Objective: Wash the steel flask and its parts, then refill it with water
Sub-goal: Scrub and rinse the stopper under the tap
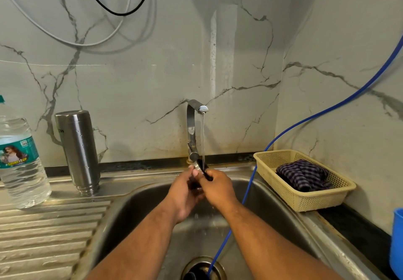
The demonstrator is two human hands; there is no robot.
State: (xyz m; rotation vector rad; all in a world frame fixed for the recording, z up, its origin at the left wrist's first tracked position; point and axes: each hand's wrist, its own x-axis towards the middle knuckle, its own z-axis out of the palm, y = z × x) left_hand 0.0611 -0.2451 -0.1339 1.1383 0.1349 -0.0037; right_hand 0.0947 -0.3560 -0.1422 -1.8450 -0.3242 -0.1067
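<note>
The steel flask body (pixel 79 151) stands upside down on the drainboard, left of the sink, with drops on its side. Over the sink basin (pixel 135 205), my left hand (pixel 185 194) and my right hand (pixel 218 187) are pressed together around a small dark flask part (pixel 201 168) with a steel edge. Both hands grip it under the running stream from the tap (pixel 194 127). Most of the part is hidden by my fingers.
A clear plastic water bottle (pixel 19 166) stands at the far left on the ribbed drainboard (pixel 43 231). A cream basket (pixel 305 192) with a checked cloth (pixel 303 175) sits right of the sink. A blue hose (pixel 246 192) runs down into the drain (pixel 202 267). A blue container (pixel 397 240) is at the right edge.
</note>
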